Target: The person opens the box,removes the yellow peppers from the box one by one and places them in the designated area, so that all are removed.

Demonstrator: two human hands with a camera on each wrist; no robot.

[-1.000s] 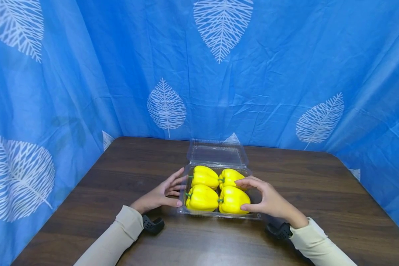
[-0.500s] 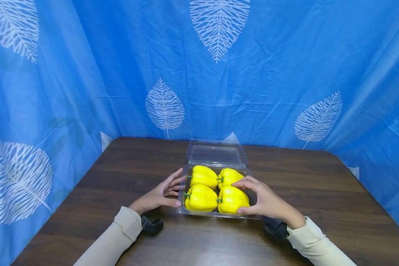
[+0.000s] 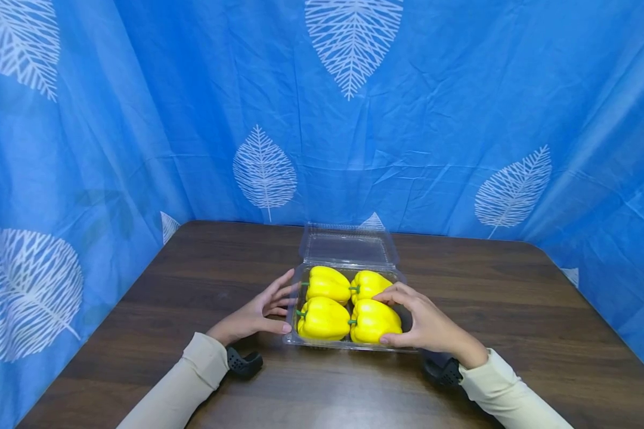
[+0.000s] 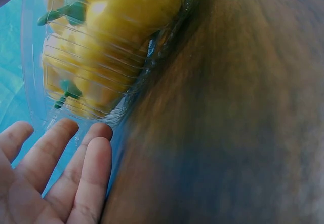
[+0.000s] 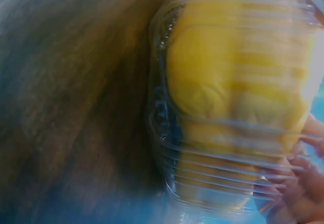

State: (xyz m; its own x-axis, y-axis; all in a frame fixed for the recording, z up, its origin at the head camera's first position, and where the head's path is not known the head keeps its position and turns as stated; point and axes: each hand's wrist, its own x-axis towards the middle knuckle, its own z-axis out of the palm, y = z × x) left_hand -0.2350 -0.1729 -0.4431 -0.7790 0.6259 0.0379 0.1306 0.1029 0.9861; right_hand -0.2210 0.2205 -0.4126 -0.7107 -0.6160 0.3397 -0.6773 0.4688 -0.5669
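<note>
- Right hand (image 3: 426, 322) has shifted slightly left since the earlier frame, bringing thumb and forefinger closer about the near-right yellow bell pepper (image 3: 374, 320); a small camera shift is also noted.
- Pepper location: lower middle of the head frame, seated in a clear plastic clamshell tray (image 3: 349, 346).
- Right fingers: partly closed, curled round the pepper's right end, thumb on its near face. Firmness of hold cannot be judged.
- Risk: a lift could disturb the far-right pepper (image 3: 367, 281), which sits close behind the forefinger.
- Left hand (image 3: 254, 313): fingers spread and fairly straight at the tray's left wall, gripping nothing; thumb at the near-left corner.
- Risk: the thin tray could slide or tip if pulled, should that hand not be bracing it. Contact of the left fingertips is not verifiable.
- Lid (image 3: 349, 247): raised at the rear; being transparent, its edges are faint.
- Obscured: remaining right fingers, largely behind the hand. Right wrist view blurred, the peppers seen through ribbed plastic; sleeves (image 3: 166, 381) cut off at bottom.
</note>
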